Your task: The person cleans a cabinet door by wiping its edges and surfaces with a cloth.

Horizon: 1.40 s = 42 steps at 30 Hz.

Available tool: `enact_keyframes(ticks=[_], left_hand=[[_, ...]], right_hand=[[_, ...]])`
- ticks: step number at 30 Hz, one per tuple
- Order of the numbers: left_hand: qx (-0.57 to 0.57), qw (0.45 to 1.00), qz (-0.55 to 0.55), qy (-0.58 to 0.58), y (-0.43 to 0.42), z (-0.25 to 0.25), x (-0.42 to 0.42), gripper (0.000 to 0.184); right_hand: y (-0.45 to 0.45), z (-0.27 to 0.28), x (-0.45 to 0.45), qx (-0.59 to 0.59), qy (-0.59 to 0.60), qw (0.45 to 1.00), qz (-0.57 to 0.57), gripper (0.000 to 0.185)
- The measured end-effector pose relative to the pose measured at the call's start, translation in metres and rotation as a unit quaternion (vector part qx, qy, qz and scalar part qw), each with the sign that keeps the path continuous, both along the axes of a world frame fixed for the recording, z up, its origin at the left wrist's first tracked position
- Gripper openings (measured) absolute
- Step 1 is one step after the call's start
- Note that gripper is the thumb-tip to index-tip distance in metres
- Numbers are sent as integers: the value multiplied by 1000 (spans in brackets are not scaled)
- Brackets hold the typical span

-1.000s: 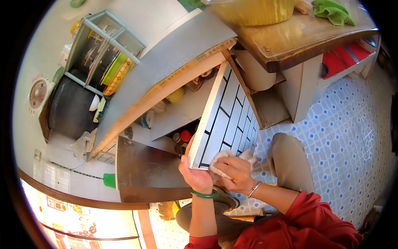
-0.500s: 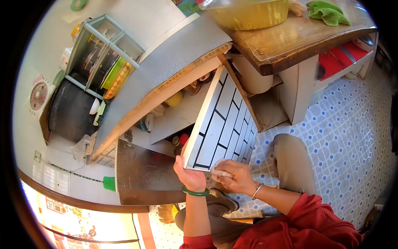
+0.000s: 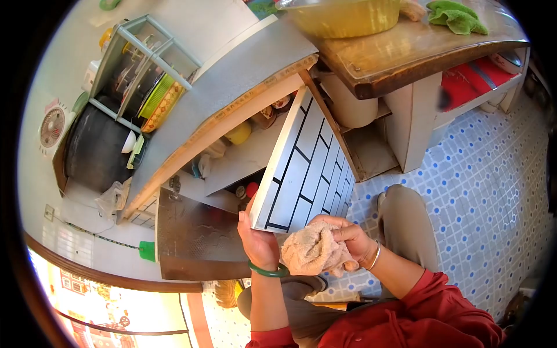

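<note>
A white cabinet door (image 3: 307, 171) with a black brick-line pattern stands swung out from the counter. My left hand (image 3: 259, 240), with a green bangle at its wrist, grips the door's near corner; its fingers are partly hidden behind the panel. Bunched in my right hand (image 3: 357, 240) is a pinkish-beige cloth (image 3: 313, 249), held just off the door's lower edge. A silver bangle circles that wrist.
Jars and a yellow item (image 3: 238, 133) sit inside the cabinet. A second, dark door (image 3: 200, 232) hangs open on the left. Above right, a wooden table (image 3: 371, 64) carries a yellow basin (image 3: 348, 20) and a green cloth (image 3: 455, 17). Patterned tiles (image 3: 476, 191) cover the floor.
My right hand has drawn back slightly from the door's lower edge and turned, so the cloth now shows as a larger bundle. My left hand stays on the door corner. The view has shifted slightly.
</note>
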<state>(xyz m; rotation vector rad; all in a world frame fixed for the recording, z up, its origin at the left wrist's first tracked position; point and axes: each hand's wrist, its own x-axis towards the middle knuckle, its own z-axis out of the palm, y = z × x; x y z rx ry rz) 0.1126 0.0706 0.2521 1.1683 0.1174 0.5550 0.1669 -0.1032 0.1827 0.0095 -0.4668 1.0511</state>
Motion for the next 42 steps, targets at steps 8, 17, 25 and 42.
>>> enact_keyframes(ticks=[8,17,25,42], left_hand=[[348,897,265,-68,-49,-15,-69,62],[518,834,189,-9,-63,-8,-78,36],[219,971,86,53,-78,39,-77,44],[155,979,-14,133,-75,20,-77,19]], right_hand=[[2,10,-8,-64,-9,998,-14,51],[-9,16,-4,-86,4,995,-42,38],[-19,25,9,-127,-121,983,-47,28],[-14,-8,10,15,-58,998,-10,46]])
